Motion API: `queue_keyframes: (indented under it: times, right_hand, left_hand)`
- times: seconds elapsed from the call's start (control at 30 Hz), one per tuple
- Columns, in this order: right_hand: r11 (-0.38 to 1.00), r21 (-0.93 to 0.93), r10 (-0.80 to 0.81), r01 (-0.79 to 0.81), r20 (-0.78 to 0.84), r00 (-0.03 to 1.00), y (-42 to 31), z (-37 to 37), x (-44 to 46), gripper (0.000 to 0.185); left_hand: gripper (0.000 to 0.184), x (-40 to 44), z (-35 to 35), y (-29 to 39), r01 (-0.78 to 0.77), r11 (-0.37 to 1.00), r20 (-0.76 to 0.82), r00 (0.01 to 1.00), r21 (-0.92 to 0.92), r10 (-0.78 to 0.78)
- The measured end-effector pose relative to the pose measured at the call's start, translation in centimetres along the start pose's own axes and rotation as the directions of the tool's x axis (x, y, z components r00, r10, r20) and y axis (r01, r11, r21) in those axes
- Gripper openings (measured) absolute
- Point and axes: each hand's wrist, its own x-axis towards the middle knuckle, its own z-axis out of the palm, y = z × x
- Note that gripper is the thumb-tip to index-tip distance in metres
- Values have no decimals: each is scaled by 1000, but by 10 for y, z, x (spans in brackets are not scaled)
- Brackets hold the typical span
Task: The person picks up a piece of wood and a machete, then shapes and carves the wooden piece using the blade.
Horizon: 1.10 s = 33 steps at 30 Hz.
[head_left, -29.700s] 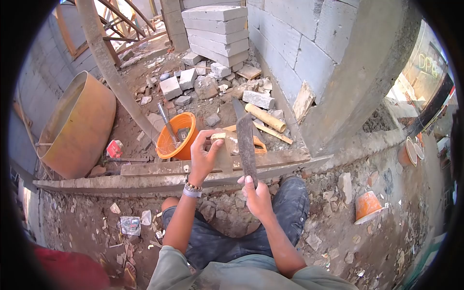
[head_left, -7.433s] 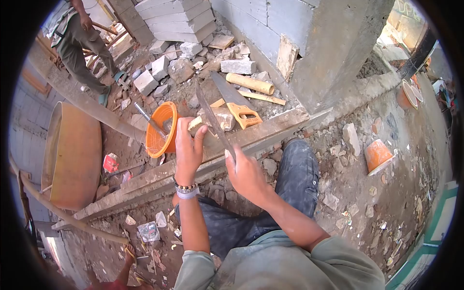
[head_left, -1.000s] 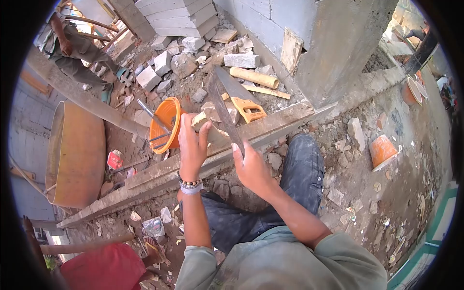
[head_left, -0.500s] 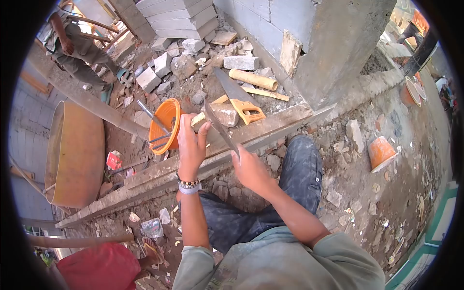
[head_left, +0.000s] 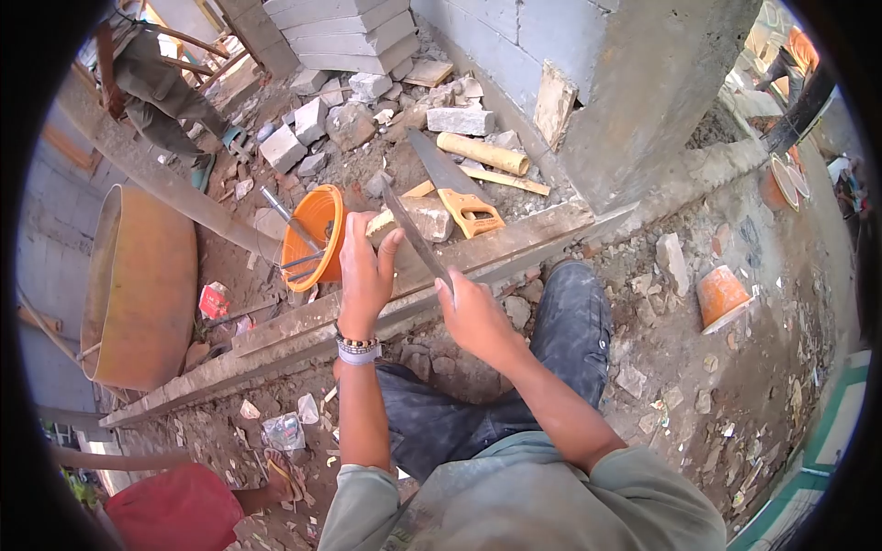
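My left hand (head_left: pixel 365 271) grips a small pale yellowish piece (head_left: pixel 379 223) between thumb and fingers. In my right hand (head_left: pixel 476 317) is the lower end of a long dark blade (head_left: pixel 413 234), tilted up to the left. The blade's upper part is close beside the pale piece; whether they touch I cannot tell. An orange bucket (head_left: pixel 323 204) with a metal-handled tool inside stands left of my left hand. Beyond the blade lie a saw (head_left: pixel 467 209) with a yellow-orange handle, a bamboo length (head_left: pixel 483 153) and a stone block (head_left: pixel 430 219).
A concrete-and-wood ledge (head_left: pixel 303 326) crosses in front of my knees. Grey blocks (head_left: pixel 344 37) are stacked beyond rubble. A large rusty drum (head_left: pixel 147 285) is at left, an orange pot (head_left: pixel 721 294) at right. One person (head_left: pixel 161 87) stands upper left; another in red (head_left: pixel 175 505) is lower left.
Since half a minute ago, my view has turned and people have appeared at the edges. Over the last second, the blade shifted slightly toward the pale piece; my left hand keeps its hold.
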Motion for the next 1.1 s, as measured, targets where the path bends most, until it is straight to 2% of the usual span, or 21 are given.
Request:
queue_keyframes:
  times: [0.1, 0.2, 0.3, 0.37, 0.4, 0.5, 0.6, 0.7, 0.8, 1.0, 1.1]
  right_hand:
    - [993, -28, -114, 111, -108, 988, -9, -8, -1, 32]
    - [992, -7, -123, 123, -142, 982, -18, -10, -4, 31]
    - [991, -126, 52, -43, 73, 996, -6, 2, 3, 40]
    - [1000, -11, 16, -16, 1, 1000, 13, 11, 4, 37]
    - [999, 44, -6, 8, -42, 999, 14, 9, 8, 36]
    - [996, -8, -90, 90, -79, 993, 18, 5, 9, 30]
    - [997, 66, -39, 46, -102, 994, -9, -13, 1, 30]
    - [993, 92, -62, 73, -123, 991, -3, -3, 2, 29]
    - [996, 84, -28, 32, -49, 998, 6, 3, 6, 34]
    - [993, 115, -6, 16, -84, 996, -15, -13, -2, 32]
    - [998, 18, 65, -65, 6, 998, -10, -1, -1, 32]
  left_hand:
    - [38, -1, -3, 5, -12, 1000, 27, 1000, -3, 12]
    - [38, -3, -1, 1, -18, 1000, 10, 1000, 12, 18]
    - [39, -4, -1, -1, 2, 1000, 8, 1000, -1, -2]
    - [39, -1, 0, 1, 29, 999, 25, 999, -31, -28]
    - [39, 5, 2, 2, -8, 1000, 20, 1000, -6, 8]
    - [40, -1, 3, 4, -18, 999, 34, 999, 51, 17]
    - [40, -1, 3, 4, -24, 1000, 20, 1000, 4, 23]
    - [39, -1, 1, 6, -35, 999, 18, 999, -9, 35]
    - [38, -1, 0, -1, -18, 1000, 38, 999, 16, 18]
    - [38, -3, -2, -1, -22, 1000, 22, 1000, 7, 22]
    - [36, -3, -1, -3, -40, 999, 18, 999, 33, 39]
